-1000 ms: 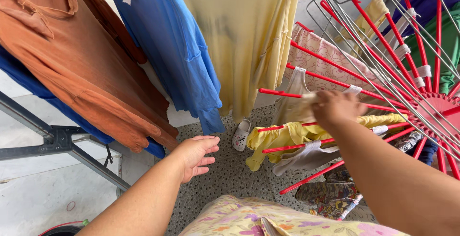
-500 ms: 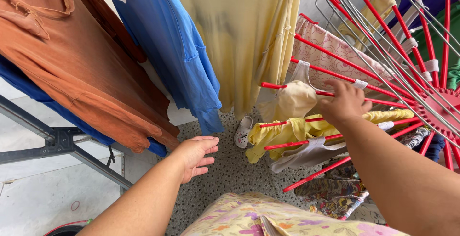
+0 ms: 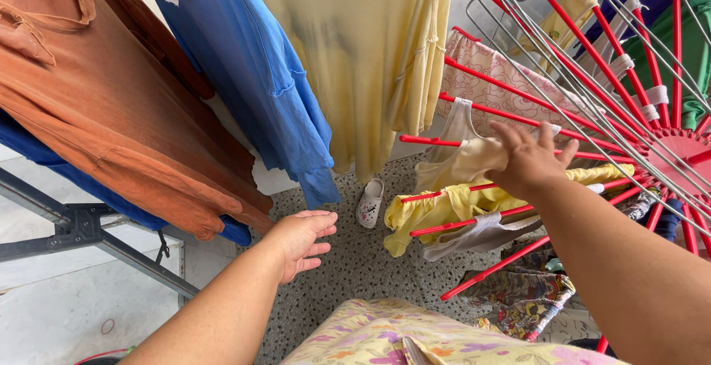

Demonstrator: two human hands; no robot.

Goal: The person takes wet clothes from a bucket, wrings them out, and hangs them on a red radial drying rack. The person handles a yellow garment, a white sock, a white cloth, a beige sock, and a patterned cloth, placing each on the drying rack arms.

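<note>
My right hand [image 3: 530,157] reaches over the red spokes of a round drying rack [image 3: 670,154], fingers spread, its palm resting on a small beige garment [image 3: 465,159] that hangs from a spoke. Below it a yellow cloth [image 3: 444,208] and a grey-white cloth [image 3: 474,233] are draped over lower spokes. My left hand [image 3: 302,236] hovers open and empty above the speckled floor [image 3: 355,261], apart from everything, just under the hem of a blue shirt [image 3: 259,76].
An orange shirt [image 3: 111,106], the blue one and a pale yellow shirt [image 3: 363,47] hang overhead. A pink patterned cloth [image 3: 503,84] lies on upper spokes. A white clog [image 3: 368,203] sits on the floor. A grey metal frame [image 3: 81,228] crosses at left.
My right hand has let go of the beige garment it was bunching and now lies open on it. The garment now hangs on the spoke. My left hand stayed put.
</note>
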